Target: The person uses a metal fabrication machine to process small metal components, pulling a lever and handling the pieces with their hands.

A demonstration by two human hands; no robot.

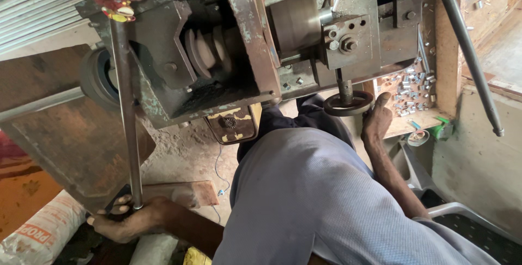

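1. Left hand [128,221], at 7 o'clock: fingers curled around the lower end of a long steel lever [126,113], which rises toward 11 o'clock.
2. Grey shirt [315,200], at 6 o'clock: the person's torso fills the lower centre.
3. Right hand [376,121], at 2 o'clock: fingers bent against the rim of a small dark handwheel [348,103]; grip closed, thumb raised.
4. Machine body [239,36], at 12 o'clock: stepped pulley [209,50] visible.
5. Wooden tray [416,121], at 2 o'clock: small metal pieces [413,88] heaped.
6. Step judged: feeding; steady wheel turning with lever held seems required.
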